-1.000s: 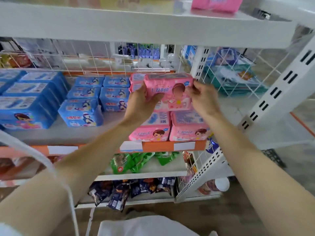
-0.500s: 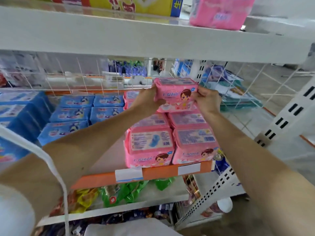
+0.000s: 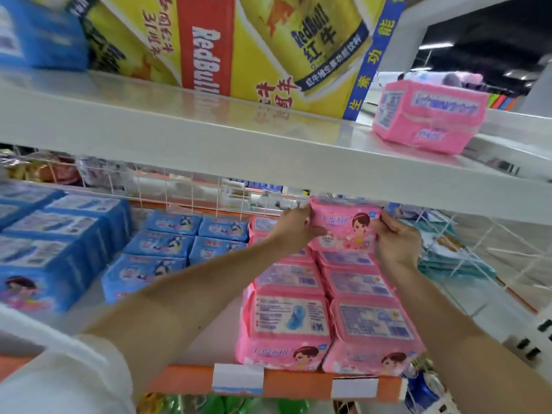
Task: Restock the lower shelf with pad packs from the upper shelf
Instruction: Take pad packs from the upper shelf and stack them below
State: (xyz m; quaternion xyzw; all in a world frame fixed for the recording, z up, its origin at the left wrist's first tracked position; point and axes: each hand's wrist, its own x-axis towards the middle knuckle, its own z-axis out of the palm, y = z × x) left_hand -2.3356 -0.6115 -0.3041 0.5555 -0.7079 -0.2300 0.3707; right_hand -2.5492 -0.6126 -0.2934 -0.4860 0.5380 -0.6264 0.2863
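Faces white metal shop shelving. Lower shelf (image 3: 215, 333) with bare white deck at 7 o'clock and an orange front edge (image 3: 185, 380) bearing white label strips. Carries blue packs (image 3: 167, 246) at 9 o'clock and rows of pink pad packs (image 3: 328, 318) at 5 o'clock, running from the front edge back toward the wire back grid (image 3: 191, 192).

Upper shelf (image 3: 239, 144) across 12 o'clock, bearing a Red Bull carton (image 3: 239, 46) and, at 2 o'clock, one pink pack (image 3: 430, 118) lying flat near the front lip. Little clearance between that shelf's underside and the held pack (image 3: 346, 228); wire divider (image 3: 478, 249) close at 3 o'clock.

Grips the held pack at both short ends, left hand (image 3: 294, 231) and right hand (image 3: 397, 243), fingers curled round it, over the rear pink rows; contact below unclear. Long axis left to right, printed face toward the camera.
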